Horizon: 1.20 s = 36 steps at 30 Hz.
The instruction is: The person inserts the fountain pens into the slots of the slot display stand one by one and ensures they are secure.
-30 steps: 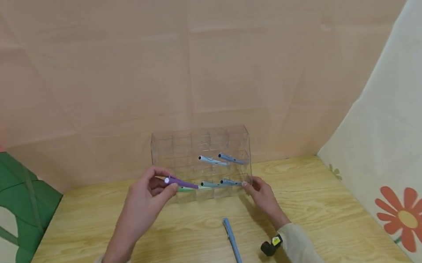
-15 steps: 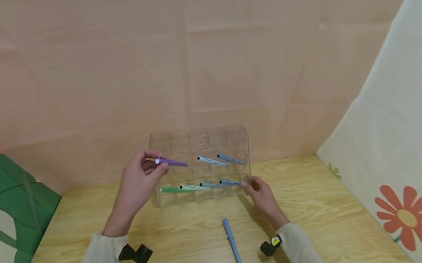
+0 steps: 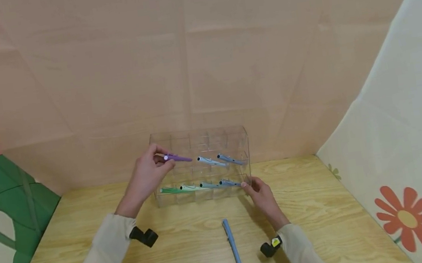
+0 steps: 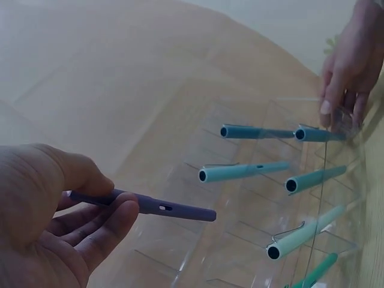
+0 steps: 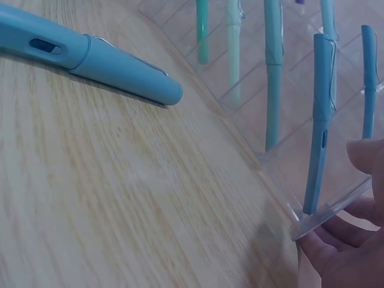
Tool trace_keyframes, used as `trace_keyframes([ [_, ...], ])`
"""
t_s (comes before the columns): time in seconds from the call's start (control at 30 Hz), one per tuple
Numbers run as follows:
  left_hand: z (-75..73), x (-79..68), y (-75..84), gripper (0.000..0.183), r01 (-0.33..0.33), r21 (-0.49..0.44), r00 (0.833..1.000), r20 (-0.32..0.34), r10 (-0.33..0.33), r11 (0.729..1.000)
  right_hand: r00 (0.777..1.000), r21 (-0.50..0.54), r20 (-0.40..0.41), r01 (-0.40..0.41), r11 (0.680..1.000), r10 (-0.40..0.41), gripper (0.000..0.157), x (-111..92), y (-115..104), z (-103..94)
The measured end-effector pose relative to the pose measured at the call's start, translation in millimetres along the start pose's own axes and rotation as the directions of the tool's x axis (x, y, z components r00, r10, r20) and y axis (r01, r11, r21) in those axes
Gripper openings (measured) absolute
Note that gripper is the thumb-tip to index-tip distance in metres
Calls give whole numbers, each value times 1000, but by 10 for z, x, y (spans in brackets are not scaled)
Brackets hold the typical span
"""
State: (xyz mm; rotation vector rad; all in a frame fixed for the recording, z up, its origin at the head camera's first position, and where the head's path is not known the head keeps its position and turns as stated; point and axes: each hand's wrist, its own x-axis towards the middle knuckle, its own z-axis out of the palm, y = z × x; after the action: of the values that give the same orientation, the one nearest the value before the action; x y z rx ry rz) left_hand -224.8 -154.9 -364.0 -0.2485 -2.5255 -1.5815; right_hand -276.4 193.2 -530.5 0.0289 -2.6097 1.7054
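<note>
My left hand (image 3: 146,176) pinches a purple pen (image 3: 179,158) between thumb and fingers. That pen points rightward in front of the upper left part of a clear pen rack (image 3: 160,143); in the left wrist view its free end looks apart from the other pens. With thumb and fingers on either side, my right hand (image 3: 263,196) grips the rack's lower right corner. A green pen (image 3: 169,190), a pale green pen (image 3: 188,188), a teal pen (image 3: 208,185) and a blue pen (image 3: 229,183) lie in the lower row. Above them rest a light blue pen (image 3: 211,161) and another blue pen (image 3: 230,159).
A loose blue pen (image 3: 233,246) lies on the wooden table (image 3: 186,250) in front of the rack, between my forearms. Behind the rack hangs a plain cloth backdrop (image 3: 187,72). A white cloth with a printed flower (image 3: 408,219) borders the right side.
My left hand has lifted the purple pen from the lower row's height to the upper row, then shifted it slightly right. The right hand stays at the rack's corner.
</note>
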Motion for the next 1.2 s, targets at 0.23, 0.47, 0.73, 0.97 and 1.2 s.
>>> trace_keyframes([
  [0.23,89,72,-75,23,4,-19,1000,26,-3,1000,1000,8,-4,-7,1000,7,53,-14,1,-4],
  [0.47,196,171,-156,20,34,2,998,51,-34,999,1000,-5,1,-15,1000,15,58,-17,-4,-16],
  [0.73,315,250,-201,20,23,42,997,71,-26,999,1000,17,13,-20,1000,20,56,-35,10,-12],
  [0.97,362,286,-213,19,27,79,997,67,-32,997,1000,2,11,-22,1000,22,57,-34,31,1],
  [1.2,359,343,-211,18,51,119,996,73,-60,992,1000,4,-7,1,1000,-1,58,3,40,9],
])
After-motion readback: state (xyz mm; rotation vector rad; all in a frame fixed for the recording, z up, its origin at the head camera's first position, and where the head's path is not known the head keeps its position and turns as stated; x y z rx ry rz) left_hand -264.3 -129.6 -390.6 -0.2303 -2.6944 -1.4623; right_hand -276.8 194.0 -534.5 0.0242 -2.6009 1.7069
